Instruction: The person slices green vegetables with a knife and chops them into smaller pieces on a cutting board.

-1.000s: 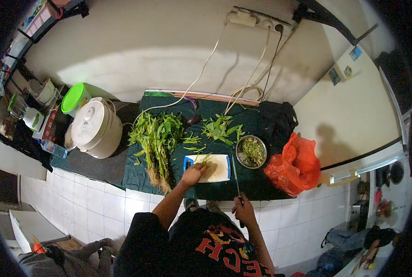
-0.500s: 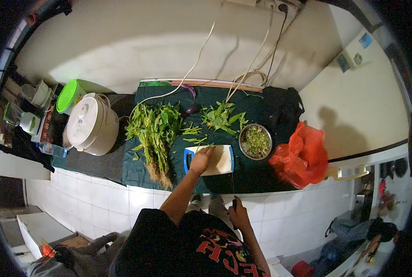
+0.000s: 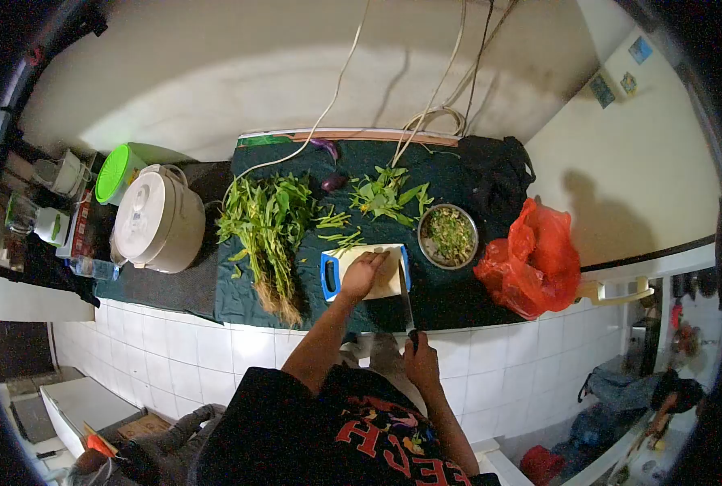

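My left hand (image 3: 362, 275) rests on a white cutting board (image 3: 389, 287) with a blue edge, fingers drawn together. Whatever lies under those fingers is too small and hidden to make out. In my right hand (image 3: 421, 361) is a knife (image 3: 407, 301), gripped by its dark handle, its blade reaching over the board's right side. Cut green stems (image 3: 345, 239) lie just behind the board. To its right stands a metal bowl (image 3: 448, 236) of chopped greens. A leafy bunch with roots (image 3: 272, 235) lies to the left, and loose leaves (image 3: 383, 194) lie farther back.
Two purple eggplants (image 3: 332, 183) sit at the back of the dark cloth. A red plastic bag (image 3: 531, 263) is at the right. On the left stand a white rice cooker (image 3: 154, 219) and a green-lidded tub (image 3: 118, 174). White cables (image 3: 340, 81) hang down the wall.
My right hand has raised the knife forward, so its blade now lies over the board's right side. My left hand has shifted slightly right on the board. The view has tilted a little.
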Demonstrator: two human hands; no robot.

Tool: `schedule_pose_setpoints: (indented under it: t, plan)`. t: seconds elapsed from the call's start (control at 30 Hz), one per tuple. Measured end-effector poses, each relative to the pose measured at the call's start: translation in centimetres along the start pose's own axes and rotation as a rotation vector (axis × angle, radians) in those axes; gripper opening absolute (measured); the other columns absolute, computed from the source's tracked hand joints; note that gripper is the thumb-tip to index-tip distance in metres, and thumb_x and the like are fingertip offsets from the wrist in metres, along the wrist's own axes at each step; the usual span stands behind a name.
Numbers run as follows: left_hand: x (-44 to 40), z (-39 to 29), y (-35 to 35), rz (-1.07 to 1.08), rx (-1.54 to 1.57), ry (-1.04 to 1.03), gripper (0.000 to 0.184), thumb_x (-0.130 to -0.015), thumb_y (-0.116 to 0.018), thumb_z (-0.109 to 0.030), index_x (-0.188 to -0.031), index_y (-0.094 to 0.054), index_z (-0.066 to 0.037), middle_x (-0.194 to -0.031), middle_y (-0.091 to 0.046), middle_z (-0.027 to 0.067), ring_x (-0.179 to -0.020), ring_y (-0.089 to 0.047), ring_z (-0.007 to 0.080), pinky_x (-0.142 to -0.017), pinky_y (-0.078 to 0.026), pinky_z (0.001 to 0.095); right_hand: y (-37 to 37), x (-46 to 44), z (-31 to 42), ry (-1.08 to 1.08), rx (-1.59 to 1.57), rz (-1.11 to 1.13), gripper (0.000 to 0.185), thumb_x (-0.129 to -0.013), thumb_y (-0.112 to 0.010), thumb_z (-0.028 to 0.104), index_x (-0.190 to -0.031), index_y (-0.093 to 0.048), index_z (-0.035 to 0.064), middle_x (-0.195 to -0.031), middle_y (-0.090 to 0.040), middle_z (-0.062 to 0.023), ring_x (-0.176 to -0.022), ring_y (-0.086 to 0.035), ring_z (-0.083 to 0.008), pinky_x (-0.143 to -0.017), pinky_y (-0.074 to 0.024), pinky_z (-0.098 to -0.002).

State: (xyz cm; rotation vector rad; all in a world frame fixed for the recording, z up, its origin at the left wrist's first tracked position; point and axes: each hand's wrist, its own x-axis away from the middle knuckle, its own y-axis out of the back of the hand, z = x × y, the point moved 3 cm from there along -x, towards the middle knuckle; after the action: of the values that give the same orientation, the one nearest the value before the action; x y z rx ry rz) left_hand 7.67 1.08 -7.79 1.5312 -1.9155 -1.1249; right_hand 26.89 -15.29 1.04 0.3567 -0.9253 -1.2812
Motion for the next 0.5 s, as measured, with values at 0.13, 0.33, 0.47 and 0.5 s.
schedule_pose_setpoints:
  t: [0.13,0.33,0.47,0.5]
  plan:
    - [1.1,0.4,-1.9,0.042,-0.014,0.044,0.050,-0.082,-0.051,-0.007,-0.132,-0.051,-0.011,-0.113,-0.063,0.0141,-0.109,-0.056,0.0301,-0.094,-0.047,0.0379,-0.4,0.1,-0.9,-0.026,-0.007,-0.045,0.031,-0.094,-0.050,0.024,-0.111,-0.051,-0.0017,-0.077,-0.065,-0.0248,-0.074,-0.065,-0.0431,-0.064,-0.0503,-0.0504]
    - [3.2,1.0,-1.0,0.076,-0.036,0.015,0.050,-0.081,-0.053,-0.008,-0.130,-0.053,-0.012,-0.111,-0.063,0.0113,-0.108,-0.056,0.0284,-0.093,-0.048,0.0352,-0.2,-0.1,0.0,-0.025,-0.033,-0.047,0.030,-0.092,-0.052,0.022,-0.106,-0.054,-0.0041,-0.077,-0.064,-0.0255,-0.073,-0.064,-0.0439,-0.064,-0.0494,-0.0512]
    - [3.8,1.1,-0.7,0.083,-0.089,-0.141,0.050,-0.081,-0.052,-0.008,-0.131,-0.053,-0.012,-0.113,-0.063,0.0083,-0.109,-0.056,0.0260,-0.094,-0.048,0.0344,-1.8,-1.3,0.0,0.070,0.122,-0.099,0.032,-0.092,-0.053,0.023,-0.107,-0.053,-0.0052,-0.080,-0.065,-0.0255,-0.076,-0.064,-0.0430,-0.068,-0.0505,-0.0520]
    - [3.7,0.9,-0.4,0.121,-0.111,-0.145,0.051,-0.081,-0.052,-0.008,-0.132,-0.052,-0.013,-0.114,-0.063,0.0075,-0.110,-0.056,0.0250,-0.095,-0.048,0.0341,-2.2,-1.7,0.0,0.068,0.121,-0.103,0.032,-0.092,-0.053,0.023,-0.107,-0.053,-0.0052,-0.080,-0.065,-0.0255,-0.076,-0.064,-0.0430,-0.068,-0.0505,-0.0520]
